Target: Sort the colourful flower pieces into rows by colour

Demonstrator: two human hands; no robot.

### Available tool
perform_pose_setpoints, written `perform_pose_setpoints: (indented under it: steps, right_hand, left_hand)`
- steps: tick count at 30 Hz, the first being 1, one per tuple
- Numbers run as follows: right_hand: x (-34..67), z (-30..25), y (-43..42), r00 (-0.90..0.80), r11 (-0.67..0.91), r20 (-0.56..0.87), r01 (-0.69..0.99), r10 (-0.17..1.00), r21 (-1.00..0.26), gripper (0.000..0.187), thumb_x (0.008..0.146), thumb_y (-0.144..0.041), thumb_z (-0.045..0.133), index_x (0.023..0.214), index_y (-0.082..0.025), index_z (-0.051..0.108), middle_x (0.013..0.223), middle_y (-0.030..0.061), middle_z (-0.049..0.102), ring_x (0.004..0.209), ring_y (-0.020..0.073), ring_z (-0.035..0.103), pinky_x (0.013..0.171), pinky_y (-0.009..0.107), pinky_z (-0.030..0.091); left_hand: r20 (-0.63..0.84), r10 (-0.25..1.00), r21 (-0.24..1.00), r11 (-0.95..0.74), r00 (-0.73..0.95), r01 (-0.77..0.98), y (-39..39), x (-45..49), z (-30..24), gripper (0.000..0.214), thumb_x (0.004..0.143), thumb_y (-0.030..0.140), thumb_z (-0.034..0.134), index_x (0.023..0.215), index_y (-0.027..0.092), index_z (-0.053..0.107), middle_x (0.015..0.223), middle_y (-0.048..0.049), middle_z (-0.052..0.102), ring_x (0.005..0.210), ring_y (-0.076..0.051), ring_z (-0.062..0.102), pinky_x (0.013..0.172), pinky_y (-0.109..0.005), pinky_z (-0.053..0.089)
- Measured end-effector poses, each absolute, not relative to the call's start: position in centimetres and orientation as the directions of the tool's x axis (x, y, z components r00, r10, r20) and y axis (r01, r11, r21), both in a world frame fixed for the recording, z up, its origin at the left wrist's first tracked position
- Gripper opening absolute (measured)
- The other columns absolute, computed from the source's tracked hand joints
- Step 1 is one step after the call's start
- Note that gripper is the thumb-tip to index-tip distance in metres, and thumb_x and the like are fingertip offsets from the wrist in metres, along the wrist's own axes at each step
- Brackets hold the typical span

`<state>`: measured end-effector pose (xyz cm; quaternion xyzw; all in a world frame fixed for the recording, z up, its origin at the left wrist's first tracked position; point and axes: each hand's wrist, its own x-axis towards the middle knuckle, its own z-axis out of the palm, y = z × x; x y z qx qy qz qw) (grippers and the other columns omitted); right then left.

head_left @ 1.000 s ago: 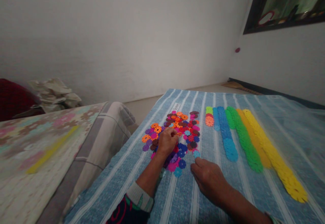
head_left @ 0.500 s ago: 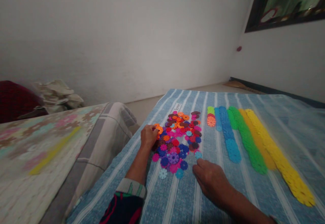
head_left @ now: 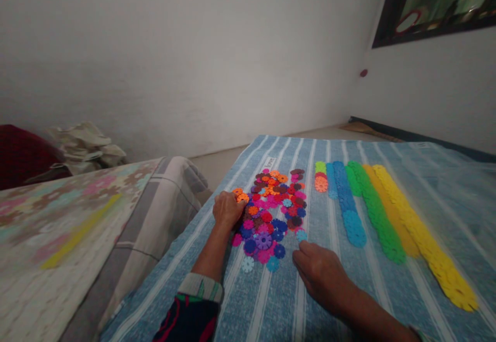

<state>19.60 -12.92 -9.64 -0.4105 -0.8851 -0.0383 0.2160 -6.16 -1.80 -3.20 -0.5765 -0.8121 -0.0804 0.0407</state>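
A loose pile of small flower-shaped plastic discs (head_left: pixel 271 207) in orange, pink, red, brown, blue and purple lies on a blue striped cloth (head_left: pixel 349 290). My left hand (head_left: pixel 227 210) rests at the pile's left edge, fingers curled over orange discs (head_left: pixel 241 196); whether it grips one is hidden. My right hand (head_left: pixel 320 272) lies on the cloth below the pile, fingers loosely bent, its fingertips by a light blue disc (head_left: pixel 301 235). To the right run sorted rows of discs: blue (head_left: pixel 346 207), green (head_left: pixel 374 213), yellow (head_left: pixel 422 238), plus a short orange stack (head_left: pixel 320 183).
A folded grey checked blanket (head_left: pixel 163 207) and a floral-patterned surface (head_left: pixel 58 228) lie to the left of the cloth. Crumpled fabric (head_left: pixel 87 143) sits by the white wall. A dark-framed window (head_left: pixel 437 6) is at the upper right.
My left hand has moved from the middle of the pile to its left edge, uncovering the discs beneath it. My right hand has stayed about where it was.
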Motion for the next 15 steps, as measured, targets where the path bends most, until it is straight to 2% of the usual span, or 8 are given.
perform_pose_setpoints:
  steps: [9,15]
  right_hand:
    - [19.64,-9.5,-12.87,-0.568,0.684,0.475,0.722,0.672,-0.105,0.018,0.081,-0.003,0.056,0.074,-0.019,0.056,0.073,0.0013,0.055,0.064,0.0142,0.044,0.058,0.03,0.022]
    - [19.66,-9.57,-12.85,-0.574,0.67,0.427,0.735,0.699,-0.109,0.017,0.083,-0.004,0.055,0.075,-0.019,0.057,0.074,0.0016,0.056,0.065,0.0142,0.045,0.058,0.029,0.023]
  left_hand:
    - [0.214,0.914,0.202,0.304,-0.345,0.931,-1.55,-6.19,-4.04,0.025,0.078,0.034,0.061,0.095,0.017,0.065,0.103,-0.0093,0.068,0.101,-0.024,0.061,0.079,-0.029,0.046]
    - [0.205,0.908,0.207,0.325,-0.366,0.923,-1.58,-5.9,-4.23,0.017,0.08,0.032,0.058,0.092,0.021,0.062,0.093,-0.0054,0.07,0.091,-0.022,0.063,0.069,-0.028,0.041]
